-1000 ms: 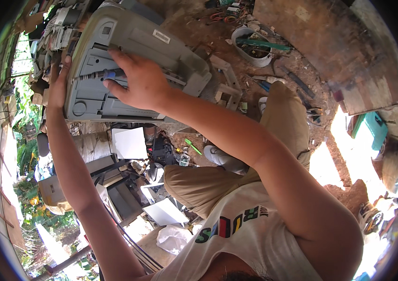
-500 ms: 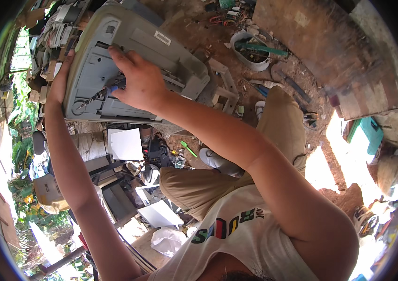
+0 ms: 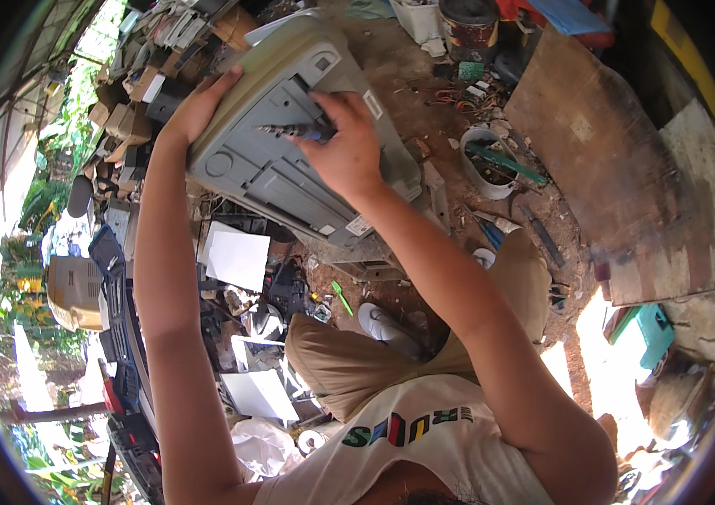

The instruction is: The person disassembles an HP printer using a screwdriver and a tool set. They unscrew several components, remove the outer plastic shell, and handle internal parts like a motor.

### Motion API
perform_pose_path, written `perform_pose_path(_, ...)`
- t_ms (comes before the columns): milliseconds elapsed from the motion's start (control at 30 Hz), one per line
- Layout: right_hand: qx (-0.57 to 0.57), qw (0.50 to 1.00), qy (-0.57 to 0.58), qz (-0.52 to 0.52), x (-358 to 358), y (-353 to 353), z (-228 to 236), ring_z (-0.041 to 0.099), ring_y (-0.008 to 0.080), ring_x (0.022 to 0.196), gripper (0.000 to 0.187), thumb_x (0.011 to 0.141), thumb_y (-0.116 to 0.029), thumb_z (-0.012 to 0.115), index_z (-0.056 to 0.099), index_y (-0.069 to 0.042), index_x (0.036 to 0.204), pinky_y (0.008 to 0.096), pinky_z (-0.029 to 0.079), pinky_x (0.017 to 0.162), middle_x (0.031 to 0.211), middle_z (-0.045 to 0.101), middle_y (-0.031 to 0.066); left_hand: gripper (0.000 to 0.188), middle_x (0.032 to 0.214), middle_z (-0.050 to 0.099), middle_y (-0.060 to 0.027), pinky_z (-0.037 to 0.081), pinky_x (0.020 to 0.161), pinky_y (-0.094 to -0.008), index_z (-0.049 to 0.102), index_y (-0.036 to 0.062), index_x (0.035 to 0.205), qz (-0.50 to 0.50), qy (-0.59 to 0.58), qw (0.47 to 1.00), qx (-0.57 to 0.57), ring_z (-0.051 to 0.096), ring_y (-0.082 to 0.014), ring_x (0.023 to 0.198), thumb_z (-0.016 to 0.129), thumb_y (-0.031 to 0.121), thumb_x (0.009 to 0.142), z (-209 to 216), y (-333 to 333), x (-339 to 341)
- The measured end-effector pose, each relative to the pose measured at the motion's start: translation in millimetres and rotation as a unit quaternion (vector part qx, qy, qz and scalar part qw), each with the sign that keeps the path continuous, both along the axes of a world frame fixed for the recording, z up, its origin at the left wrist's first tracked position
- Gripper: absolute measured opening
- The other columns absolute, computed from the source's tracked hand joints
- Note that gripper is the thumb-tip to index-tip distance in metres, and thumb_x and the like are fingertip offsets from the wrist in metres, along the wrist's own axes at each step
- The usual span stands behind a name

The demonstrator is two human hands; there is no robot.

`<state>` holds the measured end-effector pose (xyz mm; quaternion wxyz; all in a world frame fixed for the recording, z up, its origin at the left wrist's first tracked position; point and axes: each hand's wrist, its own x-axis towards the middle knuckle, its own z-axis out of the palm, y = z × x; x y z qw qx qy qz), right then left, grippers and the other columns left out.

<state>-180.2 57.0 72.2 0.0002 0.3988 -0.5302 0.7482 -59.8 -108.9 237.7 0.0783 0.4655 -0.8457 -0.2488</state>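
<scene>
A large grey plastic housing (image 3: 269,164), which looks like a machine's casing, stands tilted in front of me with its ribbed, recessed side toward me. My left hand (image 3: 208,103) grips its upper left edge, fingers laid along the rim. Over the panel, my right hand (image 3: 345,147) holds a screwdriver (image 3: 288,131) with a dark blue handle in its curled fingers. The metal shaft points left across the panel; whether its tip touches the plastic I cannot tell. My right index finger reaches up to a slot in the panel.
A white bucket (image 3: 485,168) with green pieces inside stands right of the housing. Farther right lies a large brown board (image 3: 601,160). White panels (image 3: 238,257) and electronic scrap lie below the housing, near my knee. Boxes and scrap are piled at the upper left. A green plastic case (image 3: 643,337) is at right.
The view has shifted, so the housing appears farther right and more turned. The screwdriver tip has swung away from the round ring on the panel. Both hands keep their holds.
</scene>
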Motion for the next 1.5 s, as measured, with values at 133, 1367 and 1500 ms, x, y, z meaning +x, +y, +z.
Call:
perform_pose_path(133, 0.015, 0.996, -0.067, 0.049, 1, 10, 13, 0.066, 0.0329, 0.098, 0.050, 0.068, -0.010, 0.089, 0.066, -0.004, 0.113, 0.0395, 0.056, 0.081, 0.114, 0.061, 0.0165, 0.099, 0.137, 0.062, -0.0226, 0.043, 0.108, -0.0364, 0.050, 0.0000, 0.148, -0.003, 0.020, 1.000, -0.013, 0.062, -0.0266, 0.121, 0.052, 0.078, 0.088, -7, -4, 0)
perform_pose_path(1367, 0.114, 0.936, 0.326, 0.063, -54, 148, 20, 0.067, 0.0285, 0.086, 0.029, 0.073, 0.001, 0.081, 0.069, -0.010, 0.097, 0.0382, 0.057, 0.072, 0.108, 0.063, 0.0062, 0.094, 0.146, 0.055, -0.0236, 0.037, 0.115, -0.0421, 0.061, 0.0052, 0.139, -0.011, -0.108, 0.990, -0.092, 0.051, -0.0381, 0.138, 0.038, 0.082, 0.090, 15, 12, 0)
perform_pose_path(1500, 0.167, 0.959, 0.226, 0.043, -73, 174, -49, 0.066, 0.0266, 0.085, 0.025, 0.076, 0.000, 0.082, 0.070, -0.006, 0.096, 0.0368, 0.056, 0.073, 0.107, 0.062, 0.0082, 0.094, 0.145, 0.056, -0.0234, 0.038, 0.115, -0.0420, 0.060, 0.0053, 0.139, -0.026, -0.100, 0.990, -0.099, 0.051, -0.0379, 0.137, 0.038, 0.082, 0.090, 10, 12, -6)
